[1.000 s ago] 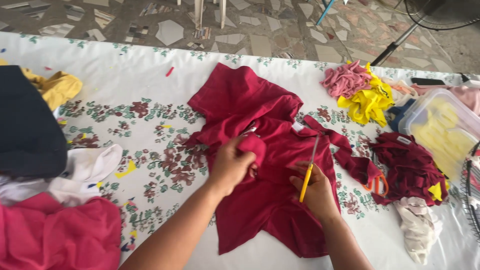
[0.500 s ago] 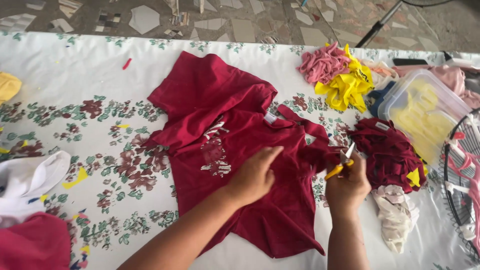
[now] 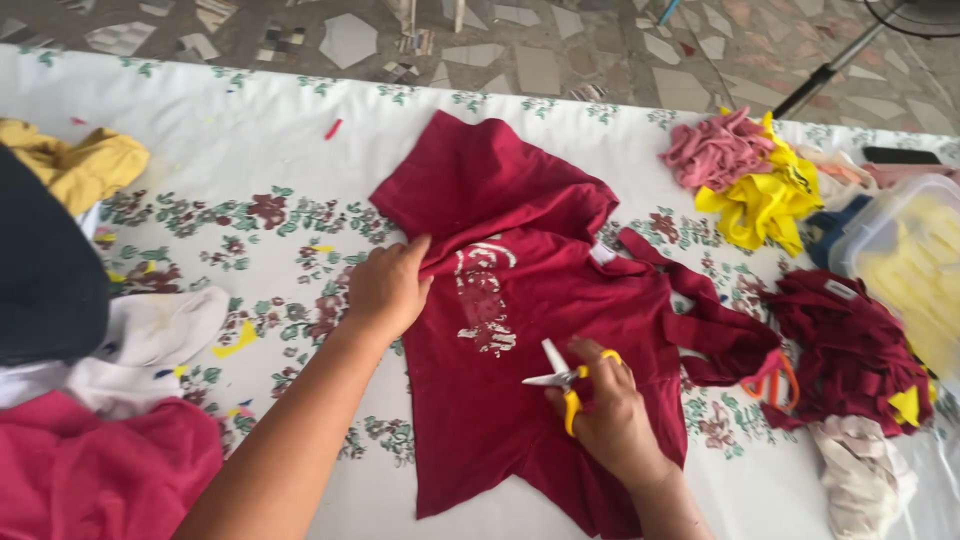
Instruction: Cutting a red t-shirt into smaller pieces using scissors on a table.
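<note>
Dark red T-shirt (image 3: 520, 300) lies flat on the counter (image 3: 250, 160), printed side up, collar end toward the far edge. Left hand (image 3: 388, 288) presses fingers down on the shirt's left edge near the sleeve fold, pinning the cloth, not gripping it. Right hand (image 3: 612, 412) is closed around yellow-handled scissors (image 3: 562, 384), blades parted and pointing left over the lower body of the shirt, just below the white print (image 3: 482, 298). Judgement: cut is being lined up, not started. To do it well, pull the fabric taut between the two hands, flatten the wrinkles near the print, slide the lower blade fully under one layer, keep left fingers well clear of the blade line. Long strokes beat snips here. A cut strip (image 3: 700, 320) trails off the shirt's right side toward a pile of dark red scraps (image 3: 850, 350); pink and yellow scraps (image 3: 745, 175) sit farther back.
</note>
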